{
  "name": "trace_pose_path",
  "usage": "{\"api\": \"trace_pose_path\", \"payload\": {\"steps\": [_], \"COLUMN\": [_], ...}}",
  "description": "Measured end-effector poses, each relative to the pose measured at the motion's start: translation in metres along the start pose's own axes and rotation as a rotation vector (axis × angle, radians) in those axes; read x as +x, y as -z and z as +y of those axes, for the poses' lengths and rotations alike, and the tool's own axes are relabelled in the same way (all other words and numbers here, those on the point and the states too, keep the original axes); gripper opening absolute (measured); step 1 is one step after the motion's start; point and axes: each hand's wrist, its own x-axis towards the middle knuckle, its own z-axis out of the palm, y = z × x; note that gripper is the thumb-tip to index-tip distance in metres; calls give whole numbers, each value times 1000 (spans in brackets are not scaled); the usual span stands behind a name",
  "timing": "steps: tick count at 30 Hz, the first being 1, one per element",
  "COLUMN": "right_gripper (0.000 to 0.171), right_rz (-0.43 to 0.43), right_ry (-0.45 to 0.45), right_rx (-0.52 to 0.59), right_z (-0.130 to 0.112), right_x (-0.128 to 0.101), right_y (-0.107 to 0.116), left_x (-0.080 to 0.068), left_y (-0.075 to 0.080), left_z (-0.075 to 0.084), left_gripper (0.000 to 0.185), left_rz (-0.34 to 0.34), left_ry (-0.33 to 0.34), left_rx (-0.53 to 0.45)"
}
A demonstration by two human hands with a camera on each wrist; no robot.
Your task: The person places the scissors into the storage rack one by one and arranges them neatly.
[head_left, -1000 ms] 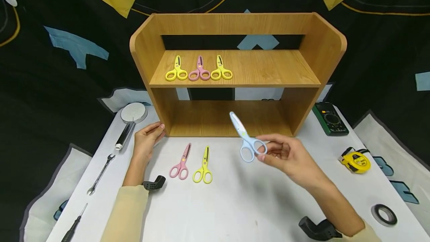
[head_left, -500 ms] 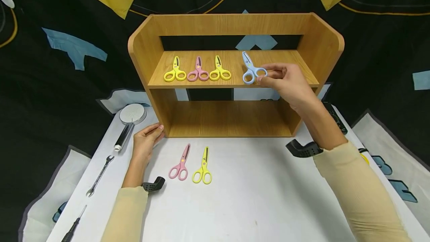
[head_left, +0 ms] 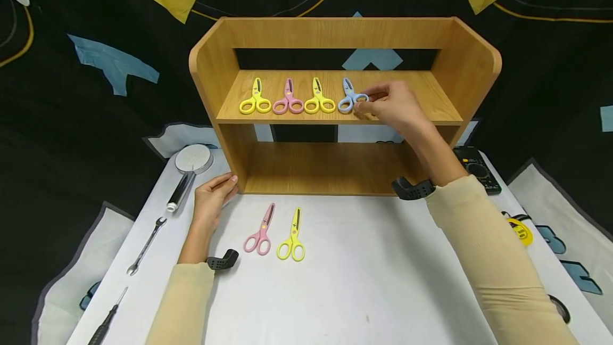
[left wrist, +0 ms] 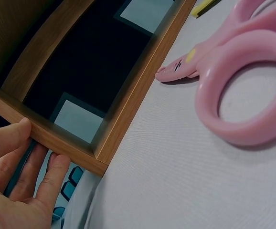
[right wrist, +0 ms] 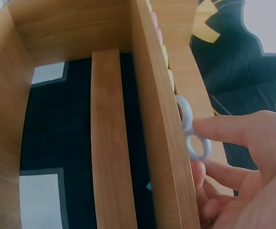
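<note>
My right hand (head_left: 395, 104) pinches a handle loop of light blue scissors (head_left: 347, 104) at the upper board of a wooden shelf (head_left: 335, 28). In the right wrist view the blue loops (right wrist: 206, 149) show between thumb and finger, beyond the board's edge. Left of them, yellow scissors (head_left: 319, 101), pink scissors (head_left: 288, 103) and more yellow scissors (head_left: 255, 101) stand in a row, blades up. My left hand (head_left: 210, 196) grips the shelf's lower left side edge, its thumb (left wrist: 18, 131) on one face. Pink scissors (head_left: 260, 236) and yellow scissors (head_left: 292, 241) lie on the white table.
At the left of the table lie a round white-topped object (head_left: 193, 158), a black-handled tool (head_left: 180, 191), a wrench (head_left: 146, 246) and a screwdriver (head_left: 106, 321). A multimeter (head_left: 476, 168), tape measure (head_left: 521, 232) and tape roll (head_left: 559, 307) are at the right, partly behind the right arm.
My right hand has raised the blue scissors from in front of the lower compartment to the upper board, then moved them left beside the yellow pair. The left hand keeps its hold.
</note>
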Motion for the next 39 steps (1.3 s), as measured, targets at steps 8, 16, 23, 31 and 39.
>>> {"api": "trace_pose_path", "payload": {"steps": [8,16,23,31,39], "right_gripper": [49,49,44,43,51], "right_rz": [1,161,23,-171,-273], "right_ry": [24,169,183,180,105], "right_rx": [-35,140,264,252,225], "right_z": [4,23,62,94,119], "right_x": [-4,-33,-74,-116,-141], "right_y": [0,-7,-26,-92,-170], "left_x": [-1,-2,-2,-1,0], "left_y": [-4,7,3,0,1], "left_z": [-2,2,1,2,2], "left_gripper": [38,22,34,41,42], "left_rz": [-2,24,5,-3,-21], "left_ry": [0,-6,5,-8,-1], "left_rx": [-9,-16,15,31,11]}}
